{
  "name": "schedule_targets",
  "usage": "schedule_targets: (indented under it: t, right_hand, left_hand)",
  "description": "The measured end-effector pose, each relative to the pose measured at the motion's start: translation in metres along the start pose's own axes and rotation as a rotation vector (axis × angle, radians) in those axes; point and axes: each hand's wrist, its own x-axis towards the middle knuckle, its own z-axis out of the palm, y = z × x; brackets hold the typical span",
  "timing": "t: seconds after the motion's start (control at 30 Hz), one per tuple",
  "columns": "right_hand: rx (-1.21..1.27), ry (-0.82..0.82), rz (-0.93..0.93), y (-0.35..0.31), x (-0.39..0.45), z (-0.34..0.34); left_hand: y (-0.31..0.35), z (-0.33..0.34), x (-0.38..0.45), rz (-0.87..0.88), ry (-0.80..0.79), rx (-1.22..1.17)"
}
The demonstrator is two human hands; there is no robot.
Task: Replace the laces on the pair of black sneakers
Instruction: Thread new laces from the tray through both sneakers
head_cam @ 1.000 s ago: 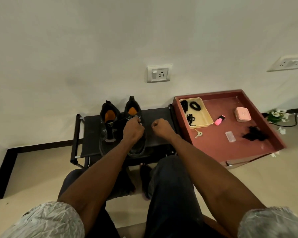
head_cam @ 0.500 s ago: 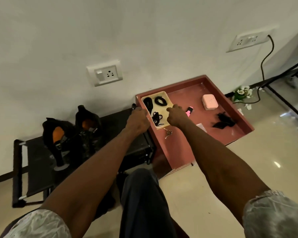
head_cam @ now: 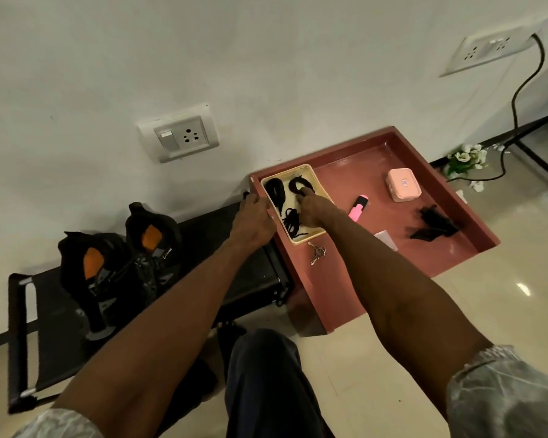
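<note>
Here, at frame centre, the right hand reaches into the tray, fingers on a coiled lace, grip unclear. The left hand grips the tray's left rim. Sneakers sit lower left.

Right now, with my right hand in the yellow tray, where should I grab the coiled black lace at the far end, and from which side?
Probably pinch the near arc of the coiled lace, coming from above and your side. It lies flat in the shallow yellow tray, and your right hand already reaches it. The tray wall likely blocks a sideways approach.
</note>
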Motion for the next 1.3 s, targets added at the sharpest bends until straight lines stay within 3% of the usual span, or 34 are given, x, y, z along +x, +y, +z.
schedule_targets:
  t: [0.1,0.27,0.33,0.43,0.57,0.7,0.87,1.0,1.17,1.3]
  right_hand:
    - [0.272,0.136,0.047,-0.004,-0.014,-0.004]
    - [1.081,0.513,0.246,-0.034,-0.068,-0.036]
    - [1.438,0.496,0.274,-0.054,-0.095,-0.055]
    - [1.650,0.300,0.182,-0.089,-0.137,-0.079]
    - [1.523,-0.077,-0.038,-0.144,-0.198,-0.099]
    - [1.360,-0.184,-0.203,-0.205,-0.248,-0.096]
    - [1.178,-0.102,-0.232,-0.260,-0.279,-0.068]
    - [0.959,0.051,-0.265,-0.290,-0.288,-0.039]
    - [1.078,0.059,-0.268,-0.304,-0.291,-0.019]
    - [1.115,0.075,-0.270,-0.310,-0.291,-0.017]
  left_hand:
    - [0.005,-0.009,-0.012,-0.034,-0.001,-0.036]
    - [0.028,-0.050,-0.053,-0.061,0.064,-0.188]
    - [0.038,-0.068,-0.071,-0.116,0.099,-0.298]
    - [0.038,-0.098,-0.108,-0.296,0.194,-0.537]
    - [0.010,-0.140,-0.170,-0.410,0.261,-0.850]
    - [-0.027,-0.169,-0.248,-0.366,0.153,-0.968]
    - [-0.061,-0.179,-0.319,-0.345,0.165,-0.857]
    - [-0.079,-0.182,-0.352,-0.362,0.119,-0.618]
    - [-0.096,-0.179,-0.362,-0.354,-0.019,-0.655]
    - [-0.100,-0.178,-0.359,-0.368,0.056,-0.692]
